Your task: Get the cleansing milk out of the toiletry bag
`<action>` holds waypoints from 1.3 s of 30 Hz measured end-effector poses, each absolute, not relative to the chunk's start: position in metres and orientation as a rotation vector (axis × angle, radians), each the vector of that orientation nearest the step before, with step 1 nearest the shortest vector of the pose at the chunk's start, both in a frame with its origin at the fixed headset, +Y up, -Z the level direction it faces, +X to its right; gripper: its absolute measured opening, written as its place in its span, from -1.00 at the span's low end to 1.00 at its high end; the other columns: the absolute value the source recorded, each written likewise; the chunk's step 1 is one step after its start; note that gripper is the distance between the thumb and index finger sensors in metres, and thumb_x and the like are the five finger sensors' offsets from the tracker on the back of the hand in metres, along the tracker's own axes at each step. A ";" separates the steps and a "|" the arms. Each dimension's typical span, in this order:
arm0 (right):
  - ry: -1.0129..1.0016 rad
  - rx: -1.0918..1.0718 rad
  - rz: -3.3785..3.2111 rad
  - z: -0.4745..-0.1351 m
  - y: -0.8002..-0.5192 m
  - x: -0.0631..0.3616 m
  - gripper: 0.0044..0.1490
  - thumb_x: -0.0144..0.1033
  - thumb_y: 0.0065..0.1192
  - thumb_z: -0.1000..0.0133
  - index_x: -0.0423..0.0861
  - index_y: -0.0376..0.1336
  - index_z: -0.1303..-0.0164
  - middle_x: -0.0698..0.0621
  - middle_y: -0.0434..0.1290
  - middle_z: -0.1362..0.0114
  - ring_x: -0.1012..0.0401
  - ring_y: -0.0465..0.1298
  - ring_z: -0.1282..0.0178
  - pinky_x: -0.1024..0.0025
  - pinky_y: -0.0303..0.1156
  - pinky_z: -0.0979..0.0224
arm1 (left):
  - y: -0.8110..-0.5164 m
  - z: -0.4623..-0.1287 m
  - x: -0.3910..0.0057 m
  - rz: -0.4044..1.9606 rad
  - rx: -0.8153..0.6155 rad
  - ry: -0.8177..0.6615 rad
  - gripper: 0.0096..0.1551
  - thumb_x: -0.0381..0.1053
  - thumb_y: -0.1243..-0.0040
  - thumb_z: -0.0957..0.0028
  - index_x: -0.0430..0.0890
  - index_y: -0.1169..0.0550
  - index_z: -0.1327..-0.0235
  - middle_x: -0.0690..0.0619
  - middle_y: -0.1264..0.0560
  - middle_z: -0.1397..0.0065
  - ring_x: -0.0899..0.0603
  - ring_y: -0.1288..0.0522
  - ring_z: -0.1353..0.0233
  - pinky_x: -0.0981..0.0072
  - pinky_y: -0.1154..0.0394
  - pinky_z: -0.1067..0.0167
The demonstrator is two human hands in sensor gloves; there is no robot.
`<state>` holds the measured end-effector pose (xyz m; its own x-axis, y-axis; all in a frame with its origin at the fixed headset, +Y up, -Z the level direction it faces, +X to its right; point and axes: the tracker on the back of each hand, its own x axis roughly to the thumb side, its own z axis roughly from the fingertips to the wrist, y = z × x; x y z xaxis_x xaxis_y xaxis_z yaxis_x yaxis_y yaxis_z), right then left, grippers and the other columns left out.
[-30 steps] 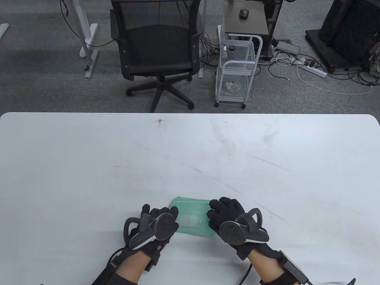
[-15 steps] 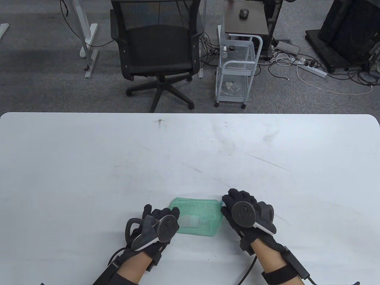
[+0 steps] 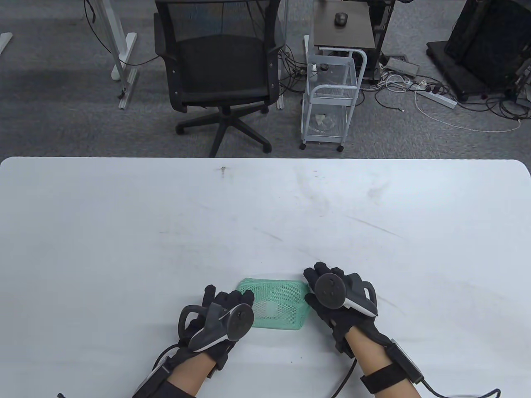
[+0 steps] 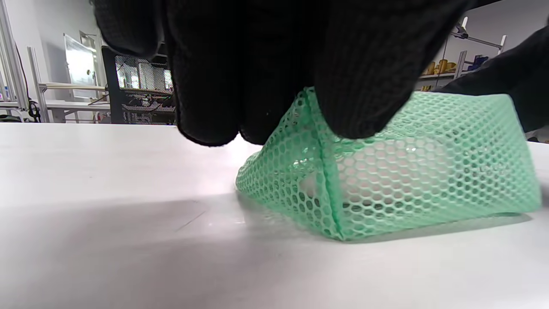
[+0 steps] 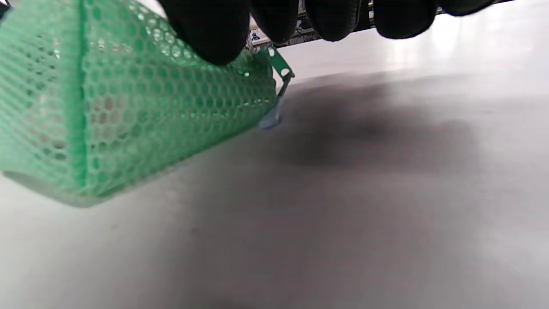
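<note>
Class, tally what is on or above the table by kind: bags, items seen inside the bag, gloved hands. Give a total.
Mesh bags: 1
Pale items inside it: 1
Gloved hands: 2, left hand, right hand
Total: 4

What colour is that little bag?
The toiletry bag is mint-green honeycomb mesh, clearest in the left wrist view.

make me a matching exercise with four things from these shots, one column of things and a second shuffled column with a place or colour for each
Things:
1. toiletry bag
2. left hand
3. right hand
4. zipper pull

Places or colours:
A. hangs at the bag's corner below the right hand's fingers
B. green mesh, something pale inside
C. at the bag's left end, fingers on top
D. at the bag's right end

Pairs: 1-B, 2-C, 3-D, 4-A
</note>
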<state>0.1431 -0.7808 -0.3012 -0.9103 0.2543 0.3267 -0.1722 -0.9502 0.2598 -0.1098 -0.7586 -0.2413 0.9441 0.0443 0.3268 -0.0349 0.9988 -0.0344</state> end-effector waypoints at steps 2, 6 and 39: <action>0.386 0.550 2.858 -0.302 -0.784 0.141 -0.18 -0.25 0.32 -0.26 -0.19 0.10 -0.70 -0.39 0.03 -0.80 -0.59 0.10 -0.56 -0.52 0.07 -0.47 | -0.759 -0.241 -0.108 0.031 -0.024 -0.342 -0.35 0.02 -0.55 0.03 0.06 -0.60 -0.39 -0.05 -0.66 -0.45 -0.30 -0.69 -0.36 -0.37 -0.30 -0.48; 0.420 0.583 2.852 -0.302 -0.786 0.138 -0.22 -0.29 0.32 -0.26 -0.21 0.14 -0.68 -0.38 0.01 -0.81 -0.60 0.07 -0.56 -0.52 0.06 -0.48 | -0.759 -0.240 -0.107 0.023 -0.025 -0.348 -0.35 0.02 -0.55 0.03 0.07 -0.60 -0.39 -0.05 -0.66 -0.45 -0.29 -0.69 -0.36 -0.37 -0.29 -0.48; 0.054 0.568 2.785 -0.300 -0.773 0.143 -0.54 -0.40 0.45 -0.16 -0.35 0.46 -0.18 -0.36 0.32 -0.66 -0.51 0.29 -0.50 -0.47 0.20 -0.44 | -0.754 -0.242 -0.114 0.070 -0.024 -0.341 -0.36 0.12 -0.46 0.00 0.06 -0.59 -0.40 -0.06 -0.66 -0.45 -0.30 -0.68 -0.35 -0.37 -0.29 -0.47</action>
